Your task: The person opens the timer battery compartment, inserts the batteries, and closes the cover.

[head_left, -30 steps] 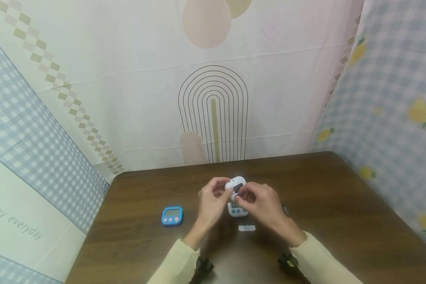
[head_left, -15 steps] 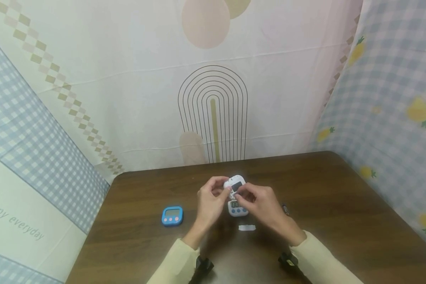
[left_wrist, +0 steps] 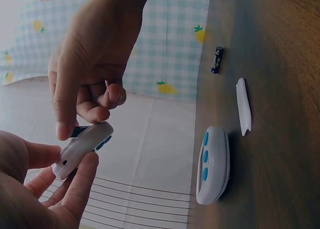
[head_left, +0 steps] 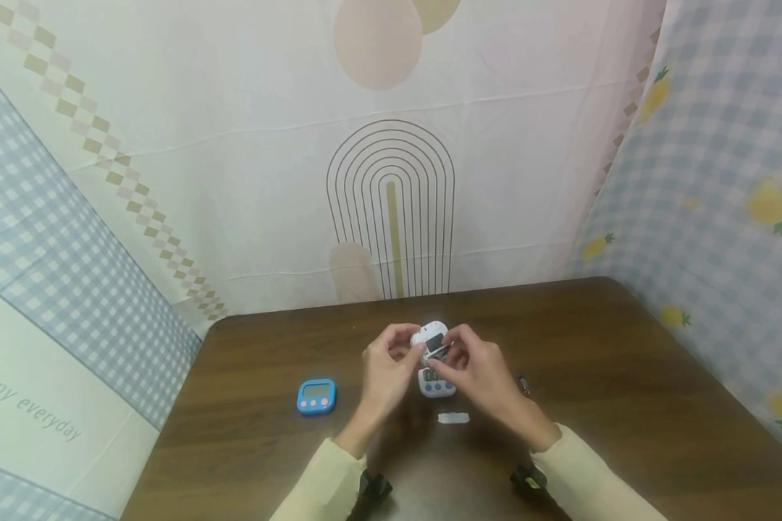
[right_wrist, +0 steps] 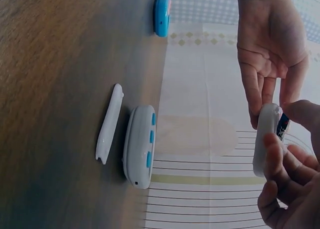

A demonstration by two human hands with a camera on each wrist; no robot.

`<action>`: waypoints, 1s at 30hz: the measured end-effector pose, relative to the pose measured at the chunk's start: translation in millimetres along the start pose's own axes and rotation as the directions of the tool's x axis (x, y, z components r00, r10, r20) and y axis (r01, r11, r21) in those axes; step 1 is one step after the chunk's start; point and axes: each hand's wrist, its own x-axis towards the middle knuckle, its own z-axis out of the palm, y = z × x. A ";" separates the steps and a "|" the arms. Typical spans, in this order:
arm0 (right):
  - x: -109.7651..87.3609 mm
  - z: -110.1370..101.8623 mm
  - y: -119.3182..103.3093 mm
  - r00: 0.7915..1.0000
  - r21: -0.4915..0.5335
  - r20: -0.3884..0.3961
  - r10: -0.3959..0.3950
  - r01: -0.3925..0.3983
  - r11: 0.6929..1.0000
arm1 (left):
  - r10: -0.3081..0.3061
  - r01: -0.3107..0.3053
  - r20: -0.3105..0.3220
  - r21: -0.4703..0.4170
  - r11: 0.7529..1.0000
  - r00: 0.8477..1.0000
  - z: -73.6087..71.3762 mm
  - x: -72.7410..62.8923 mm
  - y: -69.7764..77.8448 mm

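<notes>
one white timer (head_left: pixel 433 337), gripped by left hand (head_left: pixel 388 367); one battery (right_wrist: pixel 283 125), partly hidden, pinched by right hand (head_left: pixel 485 367); second timer (head_left: pixel 437 386), screen (head_left: pixel 429 375) partly covered.

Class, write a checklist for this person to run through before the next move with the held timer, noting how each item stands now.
1. Left hand grips the held timer: ok.
2. Right hand has fingers on the upper battery: ok.
3. Upper battery fully seated: not ok, it sticks out of the timer's back.
4. Battery polarity: cannot tell, markings unreadable.
5. White strip lying on the table: ok.
</notes>
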 end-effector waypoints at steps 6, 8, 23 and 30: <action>0.2 1.9 0.8 0.997 0.031 -0.019 0.072 -0.072 0.997 | -0.008 0.008 0.002 0.015 1.000 1.000 0.0 0.1 0.2; 0.9 2.3 1.1 0.993 0.037 -0.022 0.114 -0.113 0.993 | -0.004 0.004 -0.004 0.017 1.000 1.000 0.0 0.3 0.4; 4.8 -1.0 4.8 0.945 0.129 0.112 0.309 -0.322 0.938 | 0.000 0.000 0.003 0.016 1.000 1.000 -0.9 -0.8 4.4; 4.5 -1.3 5.8 0.930 0.231 0.149 0.337 -0.364 0.902 | 0.004 -0.004 0.005 -0.003 1.000 1.000 -0.4 -1.8 6.2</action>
